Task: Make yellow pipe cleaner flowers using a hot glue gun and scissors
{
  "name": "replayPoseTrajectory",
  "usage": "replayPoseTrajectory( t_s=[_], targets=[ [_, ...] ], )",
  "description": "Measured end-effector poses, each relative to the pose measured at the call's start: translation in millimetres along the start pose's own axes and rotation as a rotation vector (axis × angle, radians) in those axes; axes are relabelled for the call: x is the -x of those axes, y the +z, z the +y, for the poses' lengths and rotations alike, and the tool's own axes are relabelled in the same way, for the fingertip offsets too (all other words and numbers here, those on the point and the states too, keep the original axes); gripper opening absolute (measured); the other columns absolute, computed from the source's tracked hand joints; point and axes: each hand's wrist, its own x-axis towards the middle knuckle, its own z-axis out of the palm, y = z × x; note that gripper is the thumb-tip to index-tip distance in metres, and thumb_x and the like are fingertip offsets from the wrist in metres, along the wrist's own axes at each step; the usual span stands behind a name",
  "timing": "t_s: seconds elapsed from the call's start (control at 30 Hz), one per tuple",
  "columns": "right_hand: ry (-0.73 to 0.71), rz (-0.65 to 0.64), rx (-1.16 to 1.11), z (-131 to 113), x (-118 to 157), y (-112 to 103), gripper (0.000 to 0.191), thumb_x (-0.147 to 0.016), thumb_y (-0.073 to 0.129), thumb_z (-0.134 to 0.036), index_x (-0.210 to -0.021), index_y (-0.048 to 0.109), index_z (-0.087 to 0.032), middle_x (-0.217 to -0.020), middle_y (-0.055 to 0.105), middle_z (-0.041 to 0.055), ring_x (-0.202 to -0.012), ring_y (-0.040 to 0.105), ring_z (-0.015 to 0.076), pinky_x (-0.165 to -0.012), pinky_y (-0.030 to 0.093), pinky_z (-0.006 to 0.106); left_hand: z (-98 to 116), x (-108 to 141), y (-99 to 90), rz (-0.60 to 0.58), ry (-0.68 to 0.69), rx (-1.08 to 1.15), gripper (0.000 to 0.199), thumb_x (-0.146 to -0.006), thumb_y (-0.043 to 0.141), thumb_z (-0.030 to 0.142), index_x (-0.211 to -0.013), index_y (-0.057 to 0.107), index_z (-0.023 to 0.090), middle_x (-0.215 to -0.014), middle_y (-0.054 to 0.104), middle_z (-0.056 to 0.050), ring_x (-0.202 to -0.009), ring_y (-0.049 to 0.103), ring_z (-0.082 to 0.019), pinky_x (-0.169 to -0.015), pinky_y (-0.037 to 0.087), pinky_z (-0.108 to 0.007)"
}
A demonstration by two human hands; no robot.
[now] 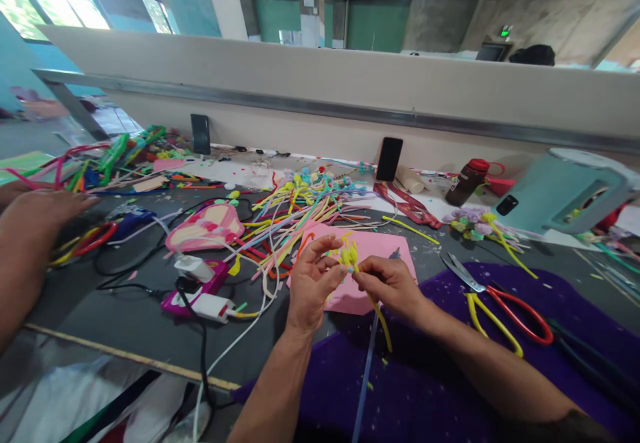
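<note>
Near the middle of the view, my left hand [314, 289] pinches a yellow pipe-cleaner flower [349, 255] from the left, thumb and index finger at its edge. My right hand [393, 287] closes on the flower's base from the right, and a yellow stem [384, 326] hangs below those fingers. Both hands are over a pink sheet [400, 246]. Right of them, scissors [487, 288] with one red and one yellow handle lie with blades apart on a purple cloth [450, 389].
Pipe cleaners [300, 196] are heaped behind my hands. A purple power strip [195, 293] with cables sits left. A bottle [467, 183] and teal kettle [565, 193] stand back right. Two phones lean on the partition [310, 69]. Another person's arm [25, 249] reaches in from the left.
</note>
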Motion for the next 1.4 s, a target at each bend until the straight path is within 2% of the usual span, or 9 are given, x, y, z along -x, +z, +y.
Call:
replayPoseTrajectory(
  t_s=[0.17,0.37,0.6,0.87,0.97,1.07,1.13,1.27,1.4],
  targets=[
    [-0.086,-0.005,0.079,2.3,0.2,2.3,0.019,-0.081,0.05,-0.026,-0.067,0.058,-0.016,-0.055,0.049,-0.0029,-0.05,0.042,0.0079,-0.047,0.033,0.018,-1.4,0.0,0.0,-0.006,-0.08,0.015,0.041,-0.061,0.07,0.024,-0.099,0.06,0.017,-0.1,0.062,-0.008,-0.057,0.053,-0.008,-0.041,0.037,-0.017],
    [-0.094,-0.013,0.088,1.8,-0.1,2.9,0.019,-0.081,0.05,-0.026,-0.069,0.058,-0.015,-0.056,0.049,-0.0029,-0.051,0.043,0.0081,-0.049,0.033,0.019,-3.1,0.3,0.1,0.01,-0.072,0.061,0.024,-0.063,0.069,0.023,-0.086,0.065,0.016,-0.09,0.065,-0.006,-0.053,0.055,-0.008,-0.039,0.039,-0.018],
    [-0.085,-0.015,0.09,2.5,0.7,3.3,0.019,-0.082,0.05,-0.026,-0.069,0.059,-0.015,-0.056,0.05,-0.0029,-0.051,0.043,0.0084,-0.049,0.032,0.019,-0.7,0.5,0.5,0.007,-0.116,0.094,0.024,-0.064,0.069,0.02,-0.087,0.064,0.016,-0.077,0.064,-0.002,-0.053,0.056,-0.008,-0.038,0.038,-0.016],
    [-0.083,-0.035,0.079,3.1,1.0,3.4,0.018,-0.082,0.05,-0.025,-0.069,0.058,-0.015,-0.056,0.049,-0.0031,-0.051,0.042,0.0076,-0.049,0.032,0.019,-1.2,0.0,0.2,0.024,-0.138,0.082,0.024,-0.064,0.069,0.022,-0.087,0.063,0.015,-0.075,0.064,-0.002,-0.051,0.055,-0.007,-0.038,0.038,-0.015],
    [-0.054,-0.033,0.032,3.6,0.7,3.1,0.018,-0.081,0.052,-0.026,-0.069,0.058,-0.014,-0.056,0.049,-0.0033,-0.05,0.042,0.007,-0.048,0.032,0.018,0.4,0.1,0.4,0.003,-0.137,0.07,0.029,-0.065,0.068,0.026,-0.091,0.062,0.015,-0.088,0.064,-0.005,-0.054,0.056,-0.007,-0.04,0.039,-0.016],
    [0.075,-0.049,-0.137,4.9,-0.9,2.6,0.021,-0.08,0.053,-0.031,-0.069,0.056,-0.014,-0.052,0.048,-0.0044,-0.043,0.042,0.0061,-0.042,0.032,0.017,2.0,-0.2,-0.2,-0.025,-0.131,0.119,0.037,-0.067,0.065,0.038,-0.098,0.06,0.018,-0.107,0.058,-0.007,-0.059,0.057,-0.009,-0.041,0.039,-0.018],
    [0.162,-0.062,-0.284,5.8,-2.7,2.0,0.022,-0.079,0.055,-0.034,-0.068,0.055,-0.015,-0.048,0.047,-0.0054,-0.039,0.042,0.0056,-0.038,0.03,0.017,1.1,-0.8,-0.8,-0.028,-0.163,0.151,0.039,-0.068,0.063,0.042,-0.098,0.06,0.017,-0.099,0.06,-0.006,-0.057,0.055,-0.008,-0.039,0.036,-0.017],
    [0.214,-0.05,-0.46,5.7,-5.6,0.5,0.025,-0.077,0.058,-0.036,-0.065,0.054,-0.015,-0.049,0.05,-0.0053,-0.035,0.042,0.0042,-0.035,0.028,0.016,-5.9,-1.6,-0.1,-0.089,-0.333,0.08,0.03,-0.065,0.068,0.033,-0.089,0.062,0.014,-0.059,0.054,0.002,-0.043,0.043,-0.004,-0.037,0.028,-0.015],
    [0.222,-0.074,-0.511,4.7,-5.4,0.3,0.024,-0.077,0.058,-0.037,-0.067,0.055,-0.015,-0.053,0.054,-0.0041,-0.036,0.044,0.0038,-0.035,0.029,0.016,-12.8,-1.0,2.5,-0.09,-0.381,0.042,0.024,-0.065,0.069,0.028,-0.082,0.063,0.014,-0.053,0.051,0.004,-0.042,0.039,-0.003,-0.038,0.025,-0.015]
  ],
)
